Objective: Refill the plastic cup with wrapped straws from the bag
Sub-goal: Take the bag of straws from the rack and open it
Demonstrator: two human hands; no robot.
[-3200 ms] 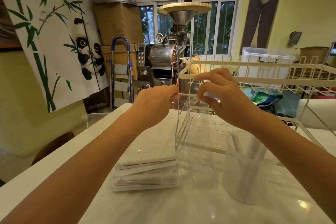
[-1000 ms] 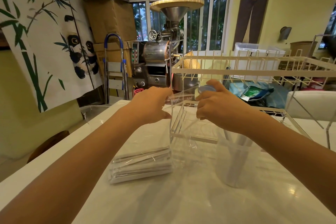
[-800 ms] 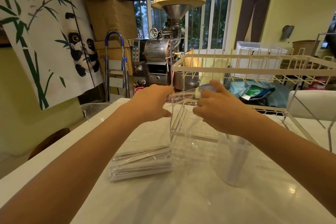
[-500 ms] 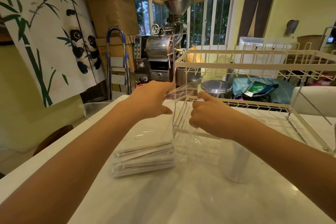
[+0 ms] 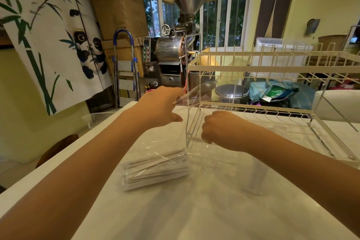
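Observation:
A clear plastic bag (image 5: 196, 95) stands on the white table, its top pulled up and open. Several white wrapped straws (image 5: 155, 169) lie flat in the bag's bottom. My left hand (image 5: 161, 107) pinches the bag's upper left edge. My right hand (image 5: 220, 128) is lower, at the bag's right side, fingers curled shut on the clear film. The clear plastic cup (image 5: 255, 179) stands to the right of the bag, partly hidden under my right forearm. I cannot make out what the cup holds.
A white wire dish rack (image 5: 253, 68) stands right behind the bag and stretches to the right. A clear tray (image 5: 97, 119) sits at the table's far left corner. The table's left edge (image 5: 58, 160) runs diagonally close to my left arm.
My right hand has let go of the bag's top edge and dropped lower along its right side. The left hand keeps its pinch on the top. The view has tilted up slightly.

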